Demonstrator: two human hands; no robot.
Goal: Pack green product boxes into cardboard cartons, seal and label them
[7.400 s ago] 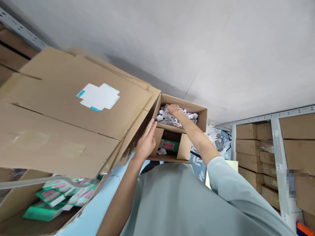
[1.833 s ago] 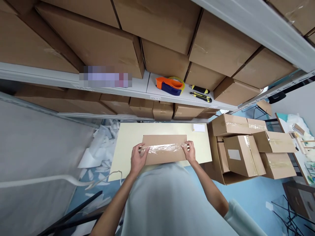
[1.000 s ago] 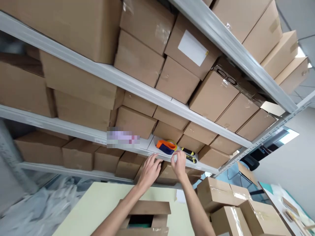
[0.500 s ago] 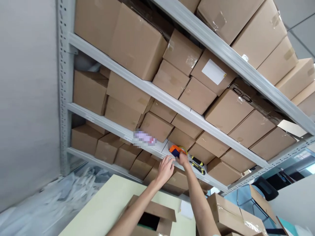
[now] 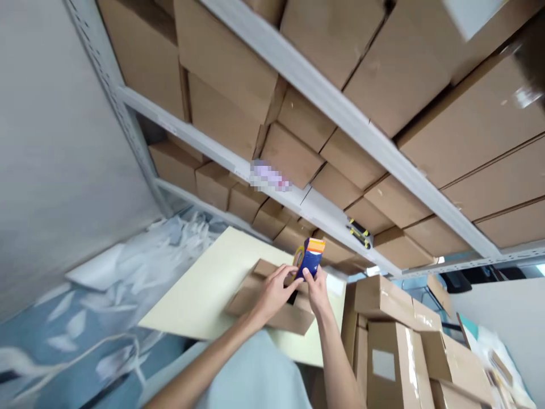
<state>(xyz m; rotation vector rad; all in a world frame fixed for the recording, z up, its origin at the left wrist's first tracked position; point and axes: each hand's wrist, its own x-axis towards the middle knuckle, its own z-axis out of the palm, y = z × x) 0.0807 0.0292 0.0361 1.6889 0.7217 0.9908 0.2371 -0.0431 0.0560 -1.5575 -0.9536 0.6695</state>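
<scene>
An orange-and-blue tape dispenser (image 5: 311, 259) with a yellow ring at its left side is held upright over the table. My right hand (image 5: 317, 288) grips it from the right, thumb pressed on its blue face. From the left, my left hand (image 5: 275, 291) has its fingertips closed at the lower left of the dispenser. Just below both hands, a cardboard box (image 5: 272, 315) with its flaps up rests on the pale yellow tabletop (image 5: 200, 289). Part of the box is covered by my hands and forearm.
Metal shelving (image 5: 349, 128) packed with cardboard boxes (image 5: 293, 153) rises in front. Two yellow-and-black utility knives (image 5: 359, 233) lie on one shelf. Stacked cartons (image 5: 394, 355) stand at the right of the table. Crumpled white wrapping (image 5: 187, 233) covers the floor at left.
The tape dispenser has come off the shelf and is now above the table in my hands. My view has tipped downward, bringing more of the table and the open box into sight.
</scene>
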